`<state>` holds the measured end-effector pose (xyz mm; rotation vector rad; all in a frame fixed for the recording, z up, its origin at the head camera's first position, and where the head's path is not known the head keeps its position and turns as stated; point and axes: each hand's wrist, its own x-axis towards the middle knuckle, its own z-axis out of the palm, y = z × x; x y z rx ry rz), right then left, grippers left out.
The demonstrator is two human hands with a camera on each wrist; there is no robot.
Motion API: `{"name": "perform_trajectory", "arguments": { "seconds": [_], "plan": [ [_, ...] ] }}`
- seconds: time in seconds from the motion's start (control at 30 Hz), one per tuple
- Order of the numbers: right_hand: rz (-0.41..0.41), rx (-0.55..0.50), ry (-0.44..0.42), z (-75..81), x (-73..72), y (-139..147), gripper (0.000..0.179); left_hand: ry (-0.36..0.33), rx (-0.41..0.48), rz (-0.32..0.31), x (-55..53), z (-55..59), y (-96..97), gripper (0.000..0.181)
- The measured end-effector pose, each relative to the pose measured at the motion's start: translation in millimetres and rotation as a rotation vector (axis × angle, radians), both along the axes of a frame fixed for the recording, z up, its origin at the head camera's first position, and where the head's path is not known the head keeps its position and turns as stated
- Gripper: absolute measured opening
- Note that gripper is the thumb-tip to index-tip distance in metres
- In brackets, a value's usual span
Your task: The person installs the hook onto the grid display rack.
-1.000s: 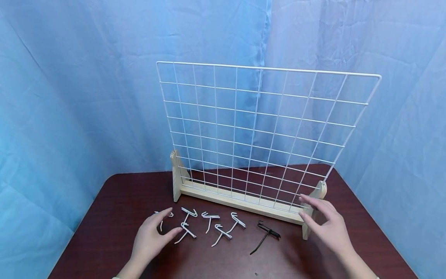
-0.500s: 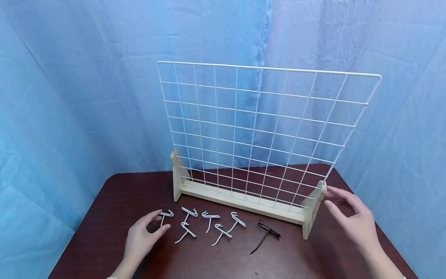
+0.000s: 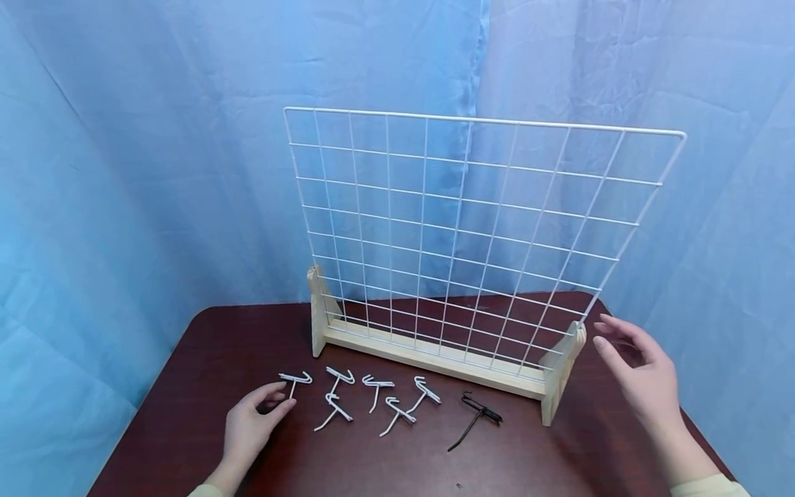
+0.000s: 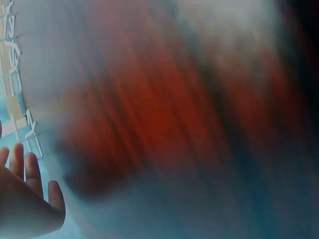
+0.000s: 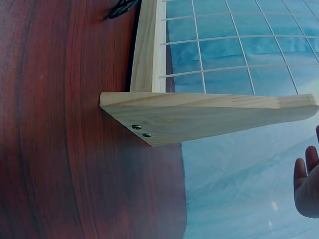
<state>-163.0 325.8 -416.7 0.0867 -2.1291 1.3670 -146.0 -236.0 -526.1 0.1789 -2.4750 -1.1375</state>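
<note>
My left hand is low over the table, thumb and index finger apart right at the stem of the leftmost white wire hook. In the left wrist view the fingers of that hand look extended near the hook. My right hand stands off the right wooden upright, fingers loosely bent, holding nothing. A white wire grid panel rises from the wooden stand. Several more white hooks and one black hook lie in front of it.
The dark red-brown table has rounded back corners. Blue curtains hang behind it and along both sides. Two screw heads show on the outer face of the right upright in the right wrist view.
My left hand has moved left and down to the leftmost hook. The right hand has gone from in front of the right upright to its outer side. The view has shifted slightly.
</note>
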Motion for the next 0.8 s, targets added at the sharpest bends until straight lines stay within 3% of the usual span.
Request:
{"name": "perform_trajectory", "arguments": {
  "seconds": [0.1,0.23,0.37,0.57,0.8],
  "plan": [
    [0.031,-0.046,-0.012,-1.5,-3.7,1,0.042,-0.007,0.069,0.027,-2.0,-2.4,3.7,0.033],
    [0.133,-0.210,-0.005,-1.0,-7.3,0,0.044,-0.026,0.127,0.053,-5.7,-5.4,7.2,0.034],
    [0.227,-0.325,0.012,0.0,-10.4,0,0.044,-0.054,0.094,0.075,-10.1,-6.5,6.7,0.034],
    [0.276,-0.320,-0.011,0.5,-12.4,1,0.045,-0.109,0.007,0.094,-13.8,-7.0,4.3,0.033],
    [0.321,-0.328,-0.032,0.4,-14.0,4,0.046,-0.073,-0.041,0.059,-13.6,-10.3,5.2,0.035]
  ]
}}
